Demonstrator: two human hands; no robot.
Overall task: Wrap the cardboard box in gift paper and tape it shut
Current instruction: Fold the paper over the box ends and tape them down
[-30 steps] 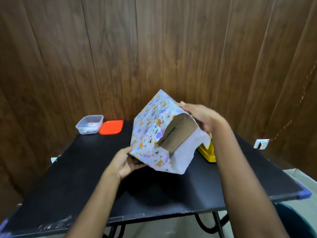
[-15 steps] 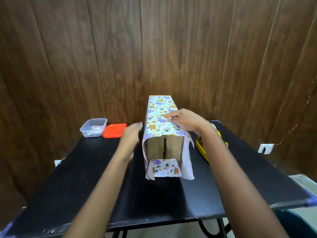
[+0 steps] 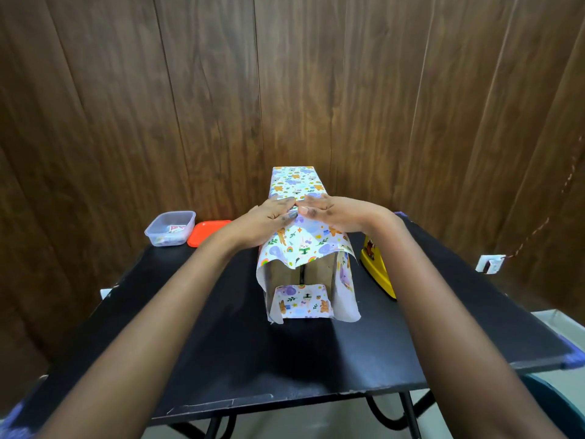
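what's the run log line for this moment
left hand: flat on gift paper | right hand: same | cardboard box: near end uncovered

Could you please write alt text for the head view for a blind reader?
Left hand and right hand press flat on a long cardboard box wrapped in animal-print gift paper on a black table. Its near end shows bare cardboard between loose flaps. A clear tub and orange lid lie far left.
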